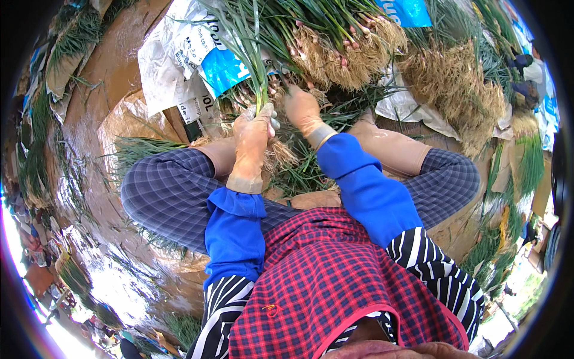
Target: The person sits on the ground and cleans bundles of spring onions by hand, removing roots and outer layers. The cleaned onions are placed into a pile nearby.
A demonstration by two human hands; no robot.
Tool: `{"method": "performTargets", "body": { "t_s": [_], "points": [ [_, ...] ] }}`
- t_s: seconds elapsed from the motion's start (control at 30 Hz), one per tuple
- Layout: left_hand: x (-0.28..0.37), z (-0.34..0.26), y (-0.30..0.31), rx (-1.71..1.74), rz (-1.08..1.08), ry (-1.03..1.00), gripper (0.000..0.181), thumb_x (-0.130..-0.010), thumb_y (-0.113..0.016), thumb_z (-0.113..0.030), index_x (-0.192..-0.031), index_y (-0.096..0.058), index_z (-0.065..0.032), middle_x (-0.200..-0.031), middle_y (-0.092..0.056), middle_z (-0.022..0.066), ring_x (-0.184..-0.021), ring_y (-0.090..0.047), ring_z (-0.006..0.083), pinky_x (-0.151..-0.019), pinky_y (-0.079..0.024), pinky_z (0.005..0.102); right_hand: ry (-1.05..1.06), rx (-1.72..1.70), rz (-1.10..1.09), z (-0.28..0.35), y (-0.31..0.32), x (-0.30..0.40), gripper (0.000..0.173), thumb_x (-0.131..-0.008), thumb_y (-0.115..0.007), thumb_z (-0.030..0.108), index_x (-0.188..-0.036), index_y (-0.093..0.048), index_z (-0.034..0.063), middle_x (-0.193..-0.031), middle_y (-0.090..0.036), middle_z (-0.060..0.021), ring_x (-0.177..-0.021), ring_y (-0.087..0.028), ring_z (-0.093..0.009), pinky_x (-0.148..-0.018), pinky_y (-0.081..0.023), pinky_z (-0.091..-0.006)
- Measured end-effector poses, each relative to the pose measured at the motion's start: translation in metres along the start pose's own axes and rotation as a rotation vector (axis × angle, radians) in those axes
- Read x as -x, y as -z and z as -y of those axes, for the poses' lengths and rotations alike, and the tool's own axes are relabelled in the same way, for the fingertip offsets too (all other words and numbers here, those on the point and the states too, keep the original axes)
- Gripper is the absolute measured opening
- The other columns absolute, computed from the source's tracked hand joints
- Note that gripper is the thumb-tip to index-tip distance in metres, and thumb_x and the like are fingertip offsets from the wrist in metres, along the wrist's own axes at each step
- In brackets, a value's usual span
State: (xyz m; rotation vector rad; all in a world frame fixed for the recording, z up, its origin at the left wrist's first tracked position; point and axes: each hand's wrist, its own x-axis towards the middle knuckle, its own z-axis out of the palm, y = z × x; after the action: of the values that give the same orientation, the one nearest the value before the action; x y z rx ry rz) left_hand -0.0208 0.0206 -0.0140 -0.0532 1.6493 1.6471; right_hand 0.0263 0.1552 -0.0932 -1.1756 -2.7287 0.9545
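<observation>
Rubber gloves with pale cuffs cover both my hands. My left hand (pixel 252 134) is closed around a small bunch of spring onions (pixel 260 80), whose green leaves point up and away from me. Its pale roots (pixel 280 155) hang out below my fist. Just to the right, my right hand (pixel 302 110) is blurred, its fingers near the roots of the onions lying ahead. Whether it holds anything cannot be made out. A large heap of spring onions (pixel 343 49) with pinkish bulbs and tangled straw-coloured roots lies beyond my hands.
A white and blue printed plastic sack (pixel 179 58) lies at the front left. Another rooty onion heap (pixel 453 85) spreads over sheeting at the right. Loose green leaves (pixel 305 172) lie between my crossed legs. More onion bundles (pixel 74 40) rest along the brown wet-looking floor (pixel 89 148).
</observation>
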Motion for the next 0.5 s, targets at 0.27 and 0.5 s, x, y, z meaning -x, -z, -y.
{"method": "performTargets", "body": {
  "t_s": [0.27, 0.5],
  "points": [
    [-0.002, 0.010, 0.010, 0.059, 0.040, 0.025, 0.018, -0.089, -0.061, -0.018, -0.091, -0.064, -0.0003, -0.066, -0.062, 0.0058, -0.047, -0.050, 0.0074, -0.045, -0.041, 0.0206, -0.125, -0.700, 0.578, -0.002, 0.059, 0.014, 0.037, -0.091, -0.054, 0.021, -0.123, -0.051, 0.0036, -0.073, -0.059, -0.0063, -0.055, -0.054, -0.015, -0.050, -0.044, -0.0262],
    [0.008, -0.013, 0.004, 0.152, 0.119, 0.189, 0.020, -0.087, -0.063, -0.019, -0.092, -0.064, 0.0001, -0.065, -0.061, 0.0055, -0.047, -0.051, 0.0070, -0.044, -0.040, 0.0187, -0.081, -1.230, 0.538, 0.013, 0.038, -0.015, 0.014, -0.089, -0.058, 0.009, -0.100, -0.064, 0.0027, -0.082, -0.062, 0.0001, -0.072, -0.056, -0.010, -0.067, -0.048, -0.0247]
  ]
}}
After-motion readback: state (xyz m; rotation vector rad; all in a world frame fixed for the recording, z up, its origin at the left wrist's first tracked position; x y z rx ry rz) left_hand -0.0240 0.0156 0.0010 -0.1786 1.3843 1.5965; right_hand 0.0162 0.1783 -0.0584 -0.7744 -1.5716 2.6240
